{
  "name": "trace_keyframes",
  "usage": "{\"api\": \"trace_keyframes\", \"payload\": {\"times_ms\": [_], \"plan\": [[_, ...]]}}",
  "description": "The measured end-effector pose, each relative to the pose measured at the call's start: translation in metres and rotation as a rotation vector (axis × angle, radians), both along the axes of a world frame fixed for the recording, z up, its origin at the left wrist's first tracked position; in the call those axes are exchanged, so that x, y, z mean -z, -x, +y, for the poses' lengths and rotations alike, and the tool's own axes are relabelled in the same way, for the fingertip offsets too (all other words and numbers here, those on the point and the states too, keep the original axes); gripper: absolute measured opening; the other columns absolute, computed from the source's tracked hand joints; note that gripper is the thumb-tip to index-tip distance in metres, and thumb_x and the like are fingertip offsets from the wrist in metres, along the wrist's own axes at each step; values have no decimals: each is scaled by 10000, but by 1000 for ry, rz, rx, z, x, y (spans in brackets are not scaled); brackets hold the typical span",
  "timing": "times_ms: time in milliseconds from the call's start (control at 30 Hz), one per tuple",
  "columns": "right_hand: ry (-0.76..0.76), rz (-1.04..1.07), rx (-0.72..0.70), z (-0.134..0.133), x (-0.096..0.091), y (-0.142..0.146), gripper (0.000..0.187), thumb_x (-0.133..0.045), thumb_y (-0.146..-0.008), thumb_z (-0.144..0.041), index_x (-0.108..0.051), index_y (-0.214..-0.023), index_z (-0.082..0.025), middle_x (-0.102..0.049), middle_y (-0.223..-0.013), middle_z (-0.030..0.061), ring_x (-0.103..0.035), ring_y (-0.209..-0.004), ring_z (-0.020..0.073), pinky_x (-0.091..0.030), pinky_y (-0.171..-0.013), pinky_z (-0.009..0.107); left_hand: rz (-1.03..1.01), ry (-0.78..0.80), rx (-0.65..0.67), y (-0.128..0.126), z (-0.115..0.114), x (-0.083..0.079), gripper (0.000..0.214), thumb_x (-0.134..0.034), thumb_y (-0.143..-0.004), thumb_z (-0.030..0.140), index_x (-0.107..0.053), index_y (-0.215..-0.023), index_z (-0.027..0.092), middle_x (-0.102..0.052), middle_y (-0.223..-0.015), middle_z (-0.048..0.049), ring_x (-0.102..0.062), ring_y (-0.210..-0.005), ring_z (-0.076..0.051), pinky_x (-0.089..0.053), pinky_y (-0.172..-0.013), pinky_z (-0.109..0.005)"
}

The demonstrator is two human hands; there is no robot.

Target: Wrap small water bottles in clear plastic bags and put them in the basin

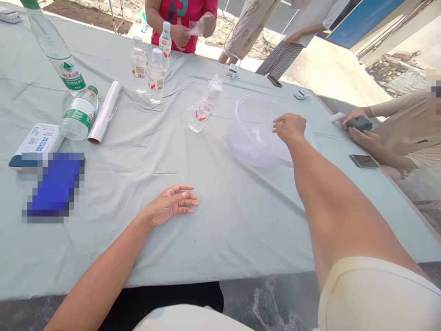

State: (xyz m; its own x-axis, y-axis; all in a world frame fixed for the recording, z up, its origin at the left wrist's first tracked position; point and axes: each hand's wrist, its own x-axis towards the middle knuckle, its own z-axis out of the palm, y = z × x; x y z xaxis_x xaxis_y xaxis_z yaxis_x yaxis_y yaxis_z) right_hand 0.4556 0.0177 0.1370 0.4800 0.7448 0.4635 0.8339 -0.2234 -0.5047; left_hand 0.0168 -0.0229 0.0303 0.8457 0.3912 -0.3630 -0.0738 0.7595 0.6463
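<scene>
Head view shows two bare hands at a surface (248, 243) covered with a pale cloth (148, 161). The left hand (168, 205) is low over the near part of the cloth, its fingers loose and a bit spread, with nothing in them. The right hand (291, 129) is at the clear plastic basin (243, 148), which sits on the right part of the surface. Its fingers are bent, but I cannot tell if they pinch anything or touch the basin. Left of the basin is a water bottle (201, 115) with crumpled clear film (215, 83) around its top. If the basin got shoved left, it could bump that bottle and knock it over. The right arm might also catch the rim and tip the basin. The cloth has wrinkles, so a hard tug on it could make the three standing water bottles (156, 82) farther back fall.
</scene>
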Motion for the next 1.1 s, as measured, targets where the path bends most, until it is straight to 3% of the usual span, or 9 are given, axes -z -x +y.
{"api": "trace_keyframes", "payload": {"times_ms": [133, 333, 467, 567, 667, 767, 867, 1000, 1100], "plan": [[-151, 185, 42, -8, -13, 70, 164, -490, -877, -44, -578, -823, -172, -695, -930, 97, -648, -685, 108, -492, -622, 254, -51, 30, -64, -1, -1, 2, 414, -668, -912, 446, -613, -1226, 181, -677, -1174, -139, -672, -1098, -260, -531, -940, -414], [-68, 41, -963, -81, 40, 243, 267, -493, -835, -35, -647, -899, -243, -717, -853, 2, -696, -878, 171, -543, -869, 360, -156, 172, -229, 4, 5, -3, 707, -551, -877, 699, -489, -1363, 190, -663, -1226, -170, -651, -1162, -298, -541, -936, -468], [-71, 139, -1226, -99, 85, 287, 278, -462, -811, -18, -624, -885, -231, -691, -797, 12, -677, -795, 168, -540, -840, 377, 9, 33, -234, 12, 11, -6, 715, -830, -725, 487, -522, -1315, 227, -706, -1024, -85, -707, -833, -210, -564, -733, -347], [-80, 345, -1244, -101, 99, 288, 186, -517, -879, -112, -654, -931, -226, -705, -834, 40, -689, -859, 196, -538, -867, 398, 121, -104, -330, 10, 8, -9, 490, -871, -663, 277, -617, -1070, 177, -695, -932, -45, -680, -772, -151, -541, -696, -276], [-52, 636, -1171, -105, 101, 277, 200, -543, -962, -355, -700, -954, -232, -728, -885, 58, -702, -940, 229, -531, -934, 427, 126, -201, -440, 4, 3, -10, 342, -849, -665, 287, -587, -849, 167, -665, -819, -4, -666, -753, -130, -518, -674, -239], [50, 862, -804, -108, 101, 267, 491, -474, -949, -630, -721, -868, -214, -725, -862, 81, -701, -852, 234, -565, -780, 386, 136, -237, -477, 0, 1, -8, 378, -851, -659, 380, -555, -786, 183, -637, -764, 12, -671, -757, -151, -527, -644, -252], [187, 966, -529, -106, 102, 265, 549, -597, -823, -729, -711, -904, -198, -719, -891, 97, -684, -774, 230, -536, -603, 334, 177, -278, -403, 0, 1, -7, 377, -808, -704, 493, -607, -779, 183, -627, -734, 6, -635, -697, -139, -531, -622, -268], [207, 1115, -604, -102, 100, 271, 496, -800, -699, -614, -717, -972, -209, -698, -1129, 97, -674, -1011, 262, -566, -791, 364, 249, -513, -351, -1, -5, -8, 312, -728, -793, 488, -717, -799, 176, -656, -759, -10, -563, -642, -103, -494, -611, -238], [184, 1232, -631, -101, 101, 275, 344, -806, -737, -525, -740, -823, -198, -700, -1050, 81, -678, -947, 232, -560, -781, 349, 327, -735, -415, -2, -8, -10, 255, -673, -851, 433, -734, -794, 191, -664, -761, -9, -558, -652, -105, -490, -617, -227]]}}
